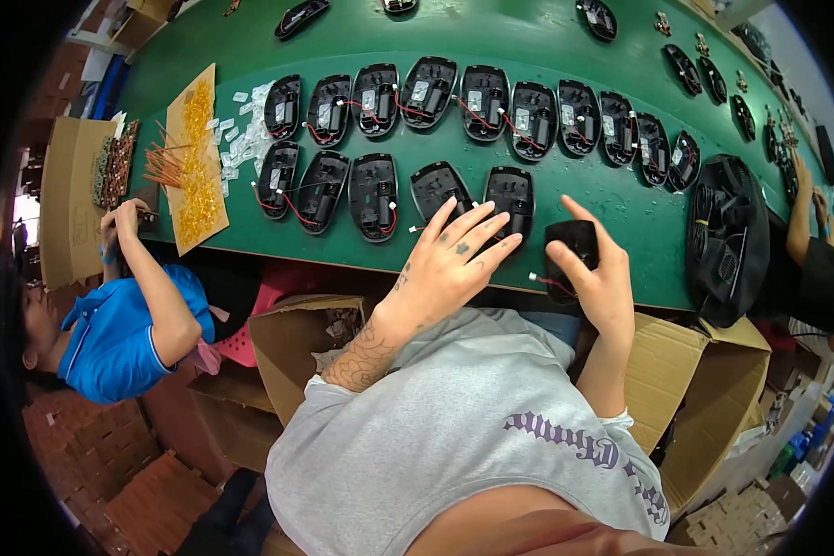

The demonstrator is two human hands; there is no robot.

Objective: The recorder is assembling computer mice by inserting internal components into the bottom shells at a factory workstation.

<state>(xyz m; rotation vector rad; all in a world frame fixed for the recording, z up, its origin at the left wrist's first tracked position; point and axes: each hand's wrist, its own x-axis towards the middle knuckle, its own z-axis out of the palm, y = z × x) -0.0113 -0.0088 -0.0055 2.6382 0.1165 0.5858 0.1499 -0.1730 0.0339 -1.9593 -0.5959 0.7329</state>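
Note:
My right hand (607, 289) grips an oval black plastic shell (576, 243) at the table's front edge, the thumb across its face. A red wire with a small white plug hangs out of that shell. My left hand (454, 259) is open, its fingers stretched out over the lower ends of two more shells, a black housing (434, 181) and another housing (510, 190). Whether the fingertips touch them I cannot tell. To their left lie three similar shells, the nearest a black housing (372, 190) with its wire hanging out.
Behind is a row of several open black shells (430, 88) with red wires. Clear plastic pieces (243, 139) and cardboard with amber bits (197, 176) lie left. A black bag (727, 241) sits right. A person in a blue shirt (139, 324) works at left; cardboard boxes (704, 380) stand below.

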